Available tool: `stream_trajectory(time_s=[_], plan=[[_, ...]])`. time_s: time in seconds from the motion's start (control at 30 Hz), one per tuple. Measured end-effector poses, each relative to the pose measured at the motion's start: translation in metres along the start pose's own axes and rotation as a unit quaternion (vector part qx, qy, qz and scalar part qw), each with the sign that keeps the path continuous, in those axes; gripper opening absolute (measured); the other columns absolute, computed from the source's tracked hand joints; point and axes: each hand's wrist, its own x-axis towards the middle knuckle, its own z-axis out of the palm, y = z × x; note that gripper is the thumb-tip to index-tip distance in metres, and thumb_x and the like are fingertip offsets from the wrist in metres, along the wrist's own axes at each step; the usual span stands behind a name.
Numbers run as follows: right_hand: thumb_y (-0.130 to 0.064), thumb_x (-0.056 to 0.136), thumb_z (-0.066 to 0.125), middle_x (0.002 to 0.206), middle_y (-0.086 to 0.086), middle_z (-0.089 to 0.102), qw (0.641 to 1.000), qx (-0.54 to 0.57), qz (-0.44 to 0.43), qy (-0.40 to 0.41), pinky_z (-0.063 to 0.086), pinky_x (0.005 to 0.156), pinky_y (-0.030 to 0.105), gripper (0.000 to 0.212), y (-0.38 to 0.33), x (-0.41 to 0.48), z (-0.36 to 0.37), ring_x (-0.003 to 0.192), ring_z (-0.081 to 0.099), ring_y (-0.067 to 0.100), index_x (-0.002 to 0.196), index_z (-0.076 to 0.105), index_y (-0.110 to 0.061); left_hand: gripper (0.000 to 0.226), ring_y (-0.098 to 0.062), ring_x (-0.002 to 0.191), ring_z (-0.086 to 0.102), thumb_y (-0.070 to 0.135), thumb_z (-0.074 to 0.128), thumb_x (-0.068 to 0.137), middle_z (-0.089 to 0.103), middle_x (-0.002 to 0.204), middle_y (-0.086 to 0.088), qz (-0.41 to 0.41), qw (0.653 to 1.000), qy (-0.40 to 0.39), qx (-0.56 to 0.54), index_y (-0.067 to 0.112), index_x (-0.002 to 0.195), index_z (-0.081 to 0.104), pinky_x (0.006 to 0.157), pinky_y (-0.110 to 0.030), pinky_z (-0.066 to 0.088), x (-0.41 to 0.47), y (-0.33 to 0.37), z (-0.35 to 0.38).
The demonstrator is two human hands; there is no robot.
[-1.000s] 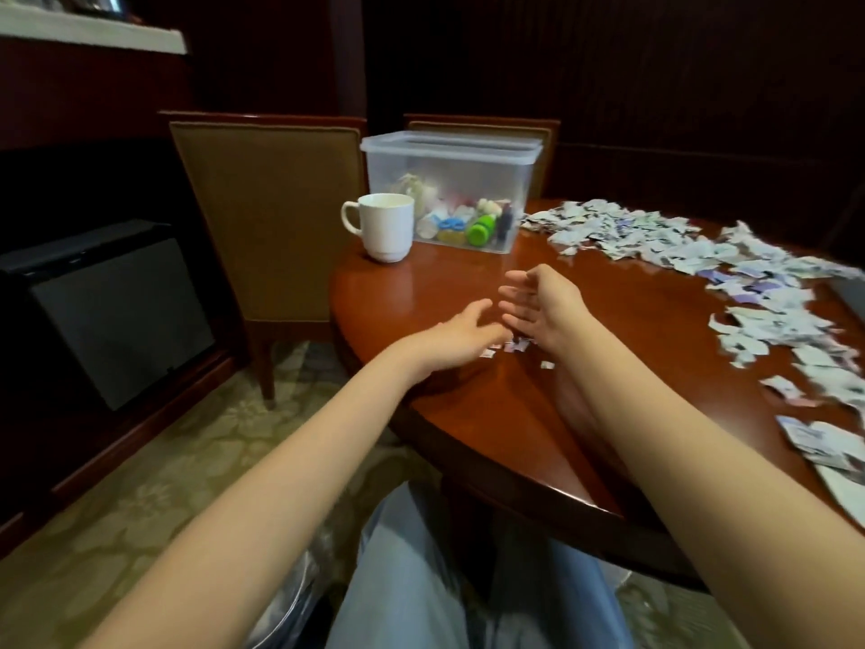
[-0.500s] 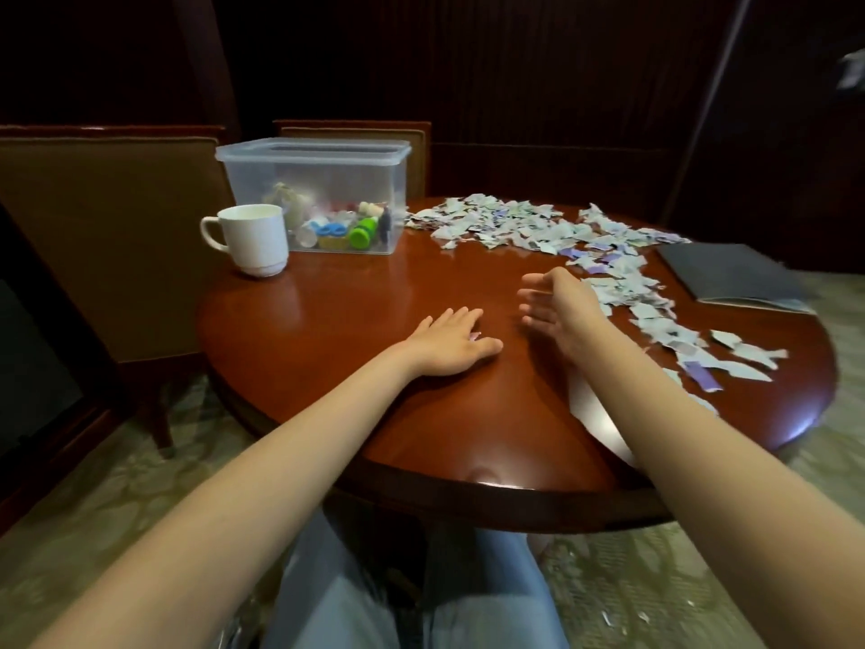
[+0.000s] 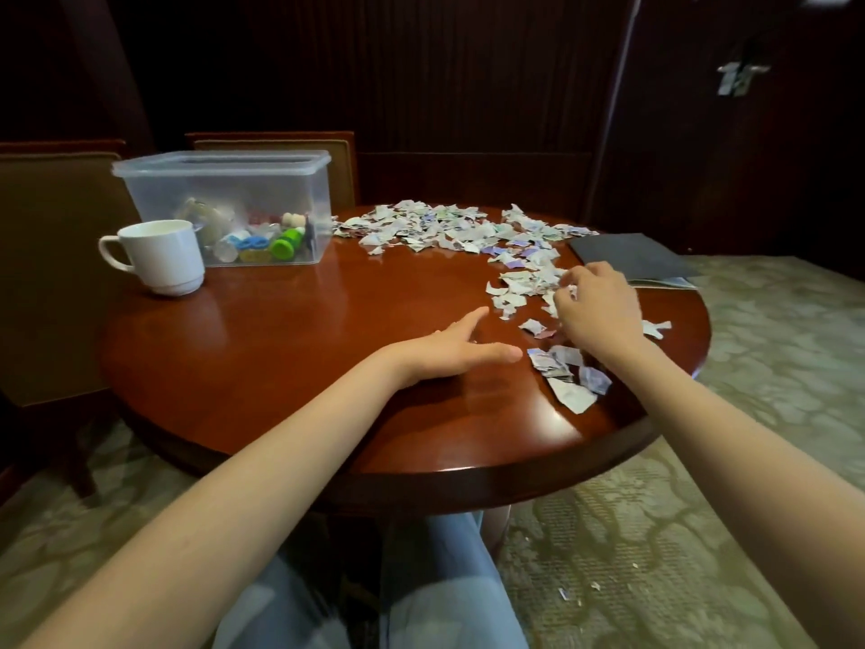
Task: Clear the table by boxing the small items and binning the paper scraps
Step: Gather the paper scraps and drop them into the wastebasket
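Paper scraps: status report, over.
Left hand flat on table, open. Right hand pinching paper scraps. Most scraps lie loose. Nothing in the way.

1. Glossy reddish-brown round table (image 3: 290, 367).
2. White paper scraps (image 3: 435, 229), printed purple, blue and grey.
3. Plain white mug (image 3: 164, 257).
4. Clear plastic box (image 3: 224, 180); small items (image 3: 285, 243) inside green, blue, yellow.
5. Dark grey folder (image 3: 627, 255).
6. Pale green-beige carpet (image 3: 772, 367), leafy pattern.
7. Tan chair (image 3: 47, 274), dark red frame.

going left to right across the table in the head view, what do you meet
white mug → green item inside the clear box → left hand → right hand; the paper scraps spread too wide to place
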Motion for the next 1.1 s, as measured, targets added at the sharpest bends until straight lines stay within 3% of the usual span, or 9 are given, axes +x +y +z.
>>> stream_trajectory(time_s=[0.13, 0.27, 0.37, 0.47, 0.6, 0.8, 0.97, 1.1], plan=[[-0.031, 0.095, 0.039, 0.141, 0.015, 0.040, 0.994, -0.081, 0.069, -0.035, 0.026, 0.108, 0.047, 0.040, 0.044, 0.008, -0.006, 0.132, 0.033, 0.032, 0.129, 0.052, -0.015, 0.096, -0.023, 0.147, 0.000, 0.061, 0.057, 0.081, -0.005, 0.159, 0.000, 0.049, 0.995, -0.012, 0.091, 0.033, 0.150, -0.004, 0.118, -0.043, 0.006, 0.005, 0.020, 0.023], [-0.038, 0.095, 0.033, 0.152, 0.014, 0.027, 0.978, -0.054, 0.137, -0.150, 0.017, 0.112, 0.050, 0.050, 0.079, 0.006, -0.006, 0.140, 0.022, 0.033, 0.142, 0.038, -0.021, 0.117, -0.028, 0.145, -0.016, 0.071, 0.062, 0.068, -0.017, 0.158, -0.008, 0.043, 0.979, 0.012, 0.197, 0.031, 0.149, -0.014, 0.116, -0.047, -0.003, 0.018, 0.037, 0.047], [-0.039, 0.099, 0.026, 0.152, 0.007, 0.031, 0.976, -0.047, 0.072, -0.201, 0.016, 0.112, 0.049, 0.048, 0.076, 0.003, -0.007, 0.141, 0.025, 0.026, 0.142, 0.037, -0.022, 0.119, -0.031, 0.143, -0.022, 0.075, 0.058, 0.067, -0.022, 0.155, -0.013, 0.028, 0.975, 0.053, 0.212, 0.029, 0.148, -0.017, 0.115, -0.047, -0.007, 0.027, 0.047, 0.061], [-0.027, 0.102, 0.028, 0.151, 0.005, 0.032, 0.973, -0.034, 0.001, -0.230, 0.017, 0.113, 0.050, 0.043, 0.056, 0.004, -0.006, 0.141, 0.025, 0.024, 0.141, 0.038, -0.013, 0.113, -0.033, 0.142, -0.023, 0.076, 0.052, 0.071, -0.021, 0.155, -0.015, 0.022, 0.971, 0.108, 0.213, 0.027, 0.149, -0.014, 0.115, -0.047, -0.008, 0.038, 0.050, 0.063], [-0.032, 0.099, 0.029, 0.138, 0.010, 0.047, 0.976, 0.005, -0.010, -0.217, 0.027, 0.107, 0.051, 0.037, 0.037, 0.011, 0.013, 0.127, 0.040, 0.025, 0.124, 0.050, -0.014, 0.111, -0.033, 0.143, -0.020, 0.078, 0.048, 0.072, -0.019, 0.156, -0.015, -0.004, 0.963, 0.157, 0.217, 0.026, 0.150, -0.011, 0.116, -0.047, -0.008, 0.049, 0.041, 0.050], [-0.042, 0.094, 0.032, 0.139, 0.013, 0.044, 0.976, -0.004, -0.002, -0.219, 0.023, 0.108, 0.050, 0.044, 0.021, 0.027, 0.042, 0.129, 0.037, 0.028, 0.126, 0.047, -0.016, 0.112, -0.034, 0.144, -0.014, 0.079, 0.050, 0.070, -0.013, 0.157, -0.015, -0.073, 0.966, 0.168, 0.180, 0.028, 0.150, -0.011, 0.115, -0.050, -0.004, 0.057, 0.015, 0.022], [-0.046, 0.094, 0.035, 0.149, 0.010, 0.033, 0.971, -0.008, -0.048, -0.235, 0.018, 0.112, 0.046, 0.053, 0.000, 0.035, 0.055, 0.137, 0.030, 0.026, 0.139, 0.037, -0.019, 0.114, -0.034, 0.146, -0.005, 0.078, 0.052, 0.070, -0.006, 0.158, -0.015, -0.072, 0.970, 0.161, 0.168, 0.027, 0.150, -0.009, 0.117, -0.047, 0.002, 0.064, 0.002, 0.006], [-0.043, 0.096, 0.038, 0.149, 0.006, 0.036, 0.963, 0.023, -0.106, -0.249, 0.022, 0.112, 0.040, 0.052, -0.012, 0.039, 0.060, 0.136, 0.034, 0.023, 0.142, 0.037, -0.018, 0.115, -0.032, 0.146, 0.001, 0.077, 0.054, 0.068, 0.002, 0.159, -0.014, -0.060, 0.970, 0.168, 0.165, 0.026, 0.151, -0.006, 0.117, -0.047, 0.007, 0.072, -0.013, -0.007]])
